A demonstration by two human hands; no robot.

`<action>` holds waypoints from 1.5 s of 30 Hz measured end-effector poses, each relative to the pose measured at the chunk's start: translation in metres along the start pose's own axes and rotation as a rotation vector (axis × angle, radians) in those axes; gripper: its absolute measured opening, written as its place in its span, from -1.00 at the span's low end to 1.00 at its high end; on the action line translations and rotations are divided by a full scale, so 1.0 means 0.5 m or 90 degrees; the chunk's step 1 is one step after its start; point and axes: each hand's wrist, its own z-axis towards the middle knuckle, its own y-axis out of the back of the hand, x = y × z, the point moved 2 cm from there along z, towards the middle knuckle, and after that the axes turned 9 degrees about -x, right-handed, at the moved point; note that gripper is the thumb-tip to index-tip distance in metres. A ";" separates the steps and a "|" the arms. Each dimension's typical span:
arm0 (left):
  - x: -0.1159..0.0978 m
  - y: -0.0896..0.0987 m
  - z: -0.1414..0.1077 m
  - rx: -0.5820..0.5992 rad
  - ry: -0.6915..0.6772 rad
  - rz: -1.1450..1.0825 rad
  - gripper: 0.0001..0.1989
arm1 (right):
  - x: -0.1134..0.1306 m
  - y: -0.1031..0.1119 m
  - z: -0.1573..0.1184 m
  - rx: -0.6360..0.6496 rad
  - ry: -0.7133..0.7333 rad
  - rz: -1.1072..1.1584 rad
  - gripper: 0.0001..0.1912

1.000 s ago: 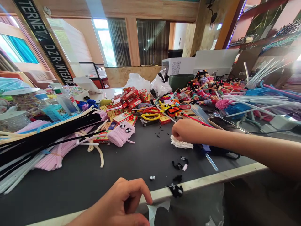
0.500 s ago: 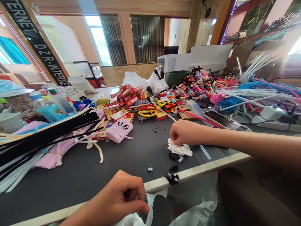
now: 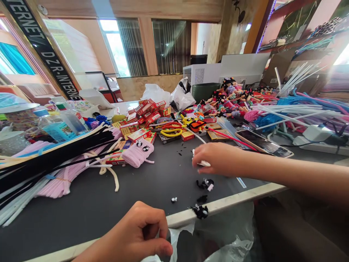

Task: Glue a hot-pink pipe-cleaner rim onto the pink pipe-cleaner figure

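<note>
My right hand (image 3: 211,158) is closed around a crumpled white tissue (image 3: 204,163), just above the dark tabletop; most of the tissue is hidden by the fingers. Below it lie black fuzzy scraps (image 3: 205,183) with a small pink piece among them. Another black tuft (image 3: 200,211) rests on the pale table edge, and small white bits (image 3: 174,199) sit to its left. At the front edge, my left hand (image 3: 145,231) has curled fingers pinching a clear plastic bag (image 3: 231,247) that hangs open below the table.
A pink pipe-cleaner bundle with eyes (image 3: 138,153) lies left of centre, before stacked red boxes (image 3: 141,134). Black pipe cleaners (image 3: 68,154) spread at left. A phone (image 3: 264,143), white pipe cleaners (image 3: 291,109) and small dolls (image 3: 229,94) are at right.
My right hand has lifted the tissue and moved slightly up, away from the scraps, uncovering more of them. The left hand stays nearly in place at the bag.
</note>
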 end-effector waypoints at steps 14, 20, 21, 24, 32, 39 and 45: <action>0.014 -0.001 -0.004 0.021 0.047 0.009 -0.53 | -0.008 -0.035 -0.024 0.084 0.021 0.029 -0.70; 0.024 -0.006 -0.001 0.022 0.030 -0.015 -0.43 | -0.012 -0.035 -0.025 0.088 0.013 0.034 -0.86; 0.025 -0.006 -0.001 0.019 0.022 -0.012 -0.41 | -0.012 -0.036 -0.025 0.085 0.015 0.040 -0.86; 0.028 -0.006 -0.001 0.011 -0.008 -0.008 -0.37 | -0.014 -0.039 -0.026 0.064 0.018 0.062 -0.84; 0.027 -0.007 -0.004 0.017 -0.021 -0.023 -0.35 | -0.024 -0.032 -0.035 -0.006 -0.014 0.108 -0.83; 0.022 -0.007 -0.001 0.007 -0.025 -0.007 -0.34 | -0.034 -0.035 -0.033 -0.012 -0.020 0.100 -0.73; 0.023 -0.009 -0.001 0.007 -0.035 -0.015 -0.34 | -0.033 -0.031 -0.026 0.008 -0.038 0.099 -0.61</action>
